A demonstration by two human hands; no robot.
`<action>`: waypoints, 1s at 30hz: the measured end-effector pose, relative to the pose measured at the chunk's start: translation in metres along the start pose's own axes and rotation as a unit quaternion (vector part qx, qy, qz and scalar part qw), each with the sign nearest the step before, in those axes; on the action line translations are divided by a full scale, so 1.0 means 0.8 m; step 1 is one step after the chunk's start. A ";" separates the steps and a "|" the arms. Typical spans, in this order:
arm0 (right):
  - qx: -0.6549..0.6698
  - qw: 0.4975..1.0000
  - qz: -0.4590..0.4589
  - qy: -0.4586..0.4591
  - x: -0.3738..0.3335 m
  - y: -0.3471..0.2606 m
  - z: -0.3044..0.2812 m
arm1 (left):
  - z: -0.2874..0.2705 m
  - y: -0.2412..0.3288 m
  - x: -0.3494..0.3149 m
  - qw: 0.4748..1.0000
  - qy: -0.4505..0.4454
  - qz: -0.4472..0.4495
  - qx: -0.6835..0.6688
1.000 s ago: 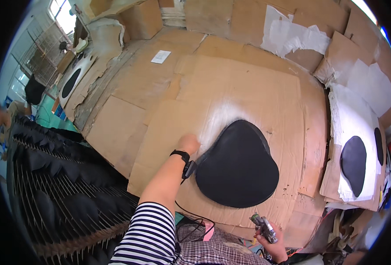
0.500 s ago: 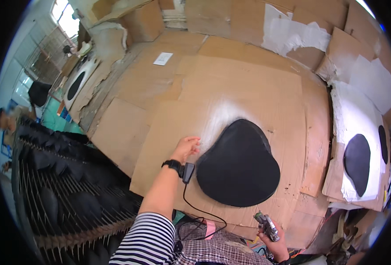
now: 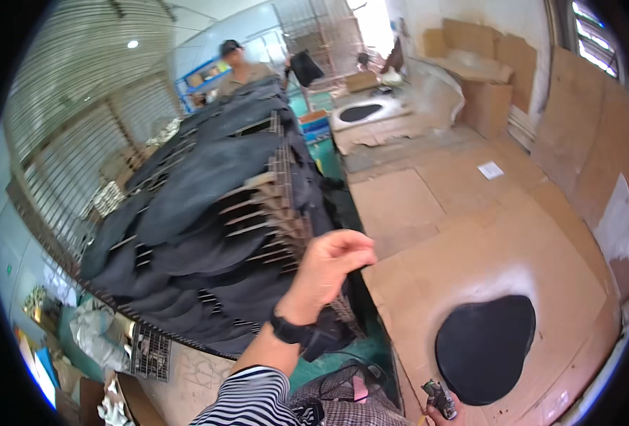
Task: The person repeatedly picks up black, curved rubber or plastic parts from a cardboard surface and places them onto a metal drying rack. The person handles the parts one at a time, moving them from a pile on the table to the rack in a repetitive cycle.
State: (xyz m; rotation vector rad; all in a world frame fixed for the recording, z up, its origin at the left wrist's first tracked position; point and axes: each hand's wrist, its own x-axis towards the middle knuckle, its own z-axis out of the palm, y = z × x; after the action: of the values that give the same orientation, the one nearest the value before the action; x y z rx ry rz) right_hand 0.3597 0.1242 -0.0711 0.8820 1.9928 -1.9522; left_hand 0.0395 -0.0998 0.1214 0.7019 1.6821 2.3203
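My left hand (image 3: 332,266) is raised between the rack and the cardboard table, fingers curled together, with nothing seen in them. A black watch-like strap and a small dark device with a cable sit on that wrist. My right hand (image 3: 458,417), at the lower edge and mostly cut off, is closed round a small metal spray gun (image 3: 439,397). Beside the gun, a rounded black pad (image 3: 485,348) lies flat on the cardboard (image 3: 414,298), a pale haze along its far edge. Left of my left hand stands a rack with metal prongs (image 3: 279,206), loaded with several black pads (image 3: 201,170).
A white card (image 3: 490,170) lies on the far cardboard. Another black pad (image 3: 361,112) rests on a white board at the back. Behind the rack is a person (image 3: 243,71). Cardboard sheets (image 3: 577,106) line the right side. A black crate (image 3: 151,353) stands at lower left.
The view has swung left toward the rack, so the table and pad sit further right. My left hand has moved from beside the pad toward the rack. My right hand still holds the spray gun.
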 end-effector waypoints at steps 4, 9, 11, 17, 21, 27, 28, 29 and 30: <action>-0.066 0.993 0.055 -0.078 -0.026 -0.069 0.032 | -0.053 0.140 -0.080 0.965 0.137 0.222 0.009; 0.040 0.989 -0.076 -0.121 -0.032 -0.082 0.084 | -0.074 0.248 -0.149 0.874 0.165 0.447 0.095; 0.086 0.989 -0.041 -0.115 -0.046 -0.096 0.107 | -0.091 0.240 -0.168 0.884 0.116 0.443 0.091; -0.011 0.982 -0.187 0.011 -0.060 -0.051 0.118 | -0.106 0.100 -0.159 0.971 0.098 0.204 0.076; 0.039 0.972 -0.148 0.180 -0.136 -0.027 0.103 | -0.091 -0.004 -0.135 0.996 -0.003 0.045 0.074; 0.140 0.890 -0.166 0.401 -0.260 0.002 0.060 | -0.012 -0.110 -0.115 0.988 -0.068 -0.049 0.130; 0.161 0.867 -0.173 0.439 -0.270 0.001 0.057 | -0.001 -0.129 -0.113 0.987 -0.085 -0.055 0.128; 0.164 0.875 -0.156 0.428 -0.281 0.003 0.053 | 0.011 -0.144 -0.109 0.985 -0.101 -0.058 0.130; 0.167 0.883 -0.139 0.417 -0.292 0.004 0.050 | 0.027 -0.154 -0.107 0.981 -0.112 -0.051 0.150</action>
State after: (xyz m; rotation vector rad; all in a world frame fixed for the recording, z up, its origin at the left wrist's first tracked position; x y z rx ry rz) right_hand 0.5374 0.0242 0.0490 1.8775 2.3157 -2.3759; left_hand 0.1092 -0.0756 -0.0108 0.8715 1.9279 1.8600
